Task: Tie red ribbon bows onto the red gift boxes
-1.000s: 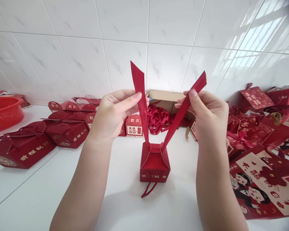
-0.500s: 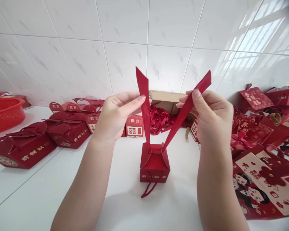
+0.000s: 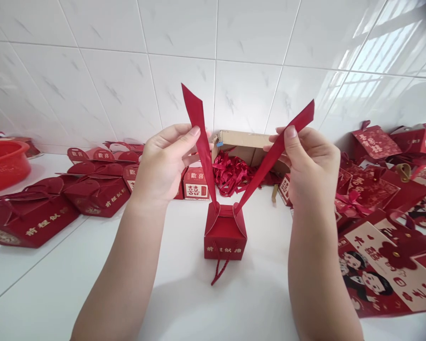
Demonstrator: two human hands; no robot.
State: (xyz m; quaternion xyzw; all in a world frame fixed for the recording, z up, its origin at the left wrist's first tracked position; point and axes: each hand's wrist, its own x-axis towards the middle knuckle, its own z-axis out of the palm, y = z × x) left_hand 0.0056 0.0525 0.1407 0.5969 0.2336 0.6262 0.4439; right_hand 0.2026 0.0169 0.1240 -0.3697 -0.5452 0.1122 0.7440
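Note:
A small red gift box (image 3: pixel 224 239) with gold characters stands on the white table in front of me. A red ribbon (image 3: pixel 257 177) runs through the top of the box, and its two ends rise in a V. My left hand (image 3: pixel 166 163) pinches the left end between thumb and fingers. Between thumb and fingers, my right hand (image 3: pixel 307 166) grips the right end. Both ends stick out above my fingers, cut at a slant. From the box's front hangs a twisted red cord (image 3: pixel 220 272), its loop reaching down to the table.
Behind the box, a cardboard carton (image 3: pixel 248 139) lies with a heap of red ribbons (image 3: pixel 230 173) spilling out. Several red gift boxes (image 3: pixel 99 196) stand at left, near a red plastic basin (image 3: pixel 7 163). Decorated red bags (image 3: pixel 386 270) and more boxes crowd the right side.
My left hand has moved left and slightly up with its ribbon end, widening the V. My right hand holds nearly the same place. The view has shifted slightly.

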